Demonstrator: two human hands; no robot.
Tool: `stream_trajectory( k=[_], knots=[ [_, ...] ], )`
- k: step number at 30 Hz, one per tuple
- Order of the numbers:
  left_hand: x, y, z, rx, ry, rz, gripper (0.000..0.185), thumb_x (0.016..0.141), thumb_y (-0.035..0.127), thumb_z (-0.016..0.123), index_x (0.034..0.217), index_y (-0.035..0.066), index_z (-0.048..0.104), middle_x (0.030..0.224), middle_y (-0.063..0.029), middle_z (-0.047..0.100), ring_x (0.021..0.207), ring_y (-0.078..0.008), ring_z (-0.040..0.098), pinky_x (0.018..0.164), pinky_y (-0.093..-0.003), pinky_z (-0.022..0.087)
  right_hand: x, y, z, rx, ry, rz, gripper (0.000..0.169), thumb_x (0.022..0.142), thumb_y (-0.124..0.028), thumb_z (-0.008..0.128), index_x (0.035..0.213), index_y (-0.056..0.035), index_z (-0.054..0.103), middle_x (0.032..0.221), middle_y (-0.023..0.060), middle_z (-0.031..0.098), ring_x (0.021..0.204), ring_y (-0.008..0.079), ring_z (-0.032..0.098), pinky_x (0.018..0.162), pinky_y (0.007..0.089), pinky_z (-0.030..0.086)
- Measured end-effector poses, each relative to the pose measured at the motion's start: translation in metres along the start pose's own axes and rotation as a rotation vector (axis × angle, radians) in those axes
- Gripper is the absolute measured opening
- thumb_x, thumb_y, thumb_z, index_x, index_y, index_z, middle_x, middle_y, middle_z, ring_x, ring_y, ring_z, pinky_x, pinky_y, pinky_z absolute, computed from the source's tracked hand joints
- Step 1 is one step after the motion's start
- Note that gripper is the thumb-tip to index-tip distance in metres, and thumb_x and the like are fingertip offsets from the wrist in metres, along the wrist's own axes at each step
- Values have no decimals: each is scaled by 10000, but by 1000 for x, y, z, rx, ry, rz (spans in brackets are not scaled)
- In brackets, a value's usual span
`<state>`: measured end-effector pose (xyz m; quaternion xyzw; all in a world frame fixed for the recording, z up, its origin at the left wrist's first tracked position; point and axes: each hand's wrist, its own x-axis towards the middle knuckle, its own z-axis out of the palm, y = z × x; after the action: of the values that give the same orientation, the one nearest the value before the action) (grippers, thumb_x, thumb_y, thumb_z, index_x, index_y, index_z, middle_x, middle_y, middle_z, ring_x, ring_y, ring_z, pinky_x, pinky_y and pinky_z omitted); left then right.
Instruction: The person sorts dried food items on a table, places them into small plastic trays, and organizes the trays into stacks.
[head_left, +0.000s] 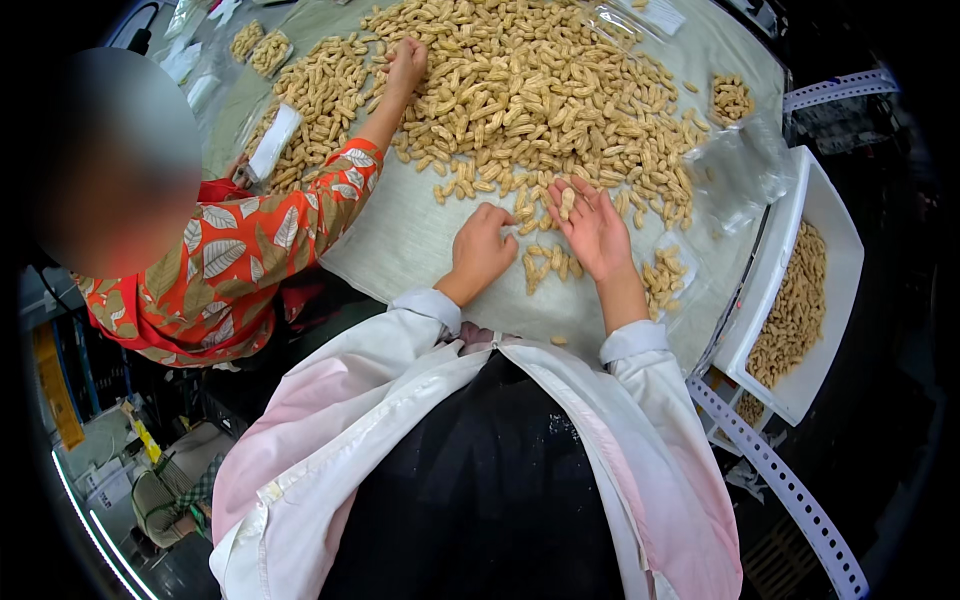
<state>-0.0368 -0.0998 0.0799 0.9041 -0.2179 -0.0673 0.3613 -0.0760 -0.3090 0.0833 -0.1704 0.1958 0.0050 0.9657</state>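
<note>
My right hand (596, 232) is turned palm up at the near edge of a large heap of unshelled peanuts (525, 90). One peanut (567, 203) rests on its fingers. To its left, my left hand (484, 251) hovers low with the back up and fingers curled; whether anything is under the fingers is hidden. A few stray peanuts lie just past its fingertips. Between my hands and closer to me is a small group of peanuts (551, 262). Right of my right wrist, more peanuts (663, 281) sit on a clear plastic bag (686, 259).
At left, a co-worker's hand (407, 64) reaches into the peanuts; their other hand is by a white-topped packet (275, 141). Filled packs (268, 52) stand farther back. Empty clear bags (739, 169) lie at right, beside a white bin (840, 247) of peanuts beyond the table edge.
</note>
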Motion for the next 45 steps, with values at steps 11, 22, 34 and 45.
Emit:
stream_trajectory(
  k=[11,22,34,45],
  knots=[
    [-11,-28,-1,-483,-283,-214,164,892,119,681,1025,37,632,917,-27,655,736,-187,641,647,-296,508,-10,17,3,-381,50,-90,239,951,38,578,1188,53,553,1190,138,597,1206,312,606,992,368,531],
    [3,51,-35,-1263,-412,-437,264,944,152,675,1170,36,605,953,-30,679,743,-96,627,639,-232,496,-32,22,20,-472,275,-205,214,909,-232,747,943,-62,621,783,0,610,608,71,536,514,216,416],
    [8,64,-39,-1375,-285,-483,287,938,107,676,1204,15,620,902,-47,676,677,-95,623,589,-227,505,-61,25,65,-658,271,-288,201,1000,-204,610,994,-4,615,779,61,642,603,103,603,528,232,500],
    [7,68,-39,-1382,-284,-463,314,939,106,673,1229,7,602,916,-53,685,666,-97,622,598,-223,511,-61,25,55,-589,250,-277,212,1003,-216,608,924,-19,593,768,67,648,594,114,615,514,234,505]
  ],
)
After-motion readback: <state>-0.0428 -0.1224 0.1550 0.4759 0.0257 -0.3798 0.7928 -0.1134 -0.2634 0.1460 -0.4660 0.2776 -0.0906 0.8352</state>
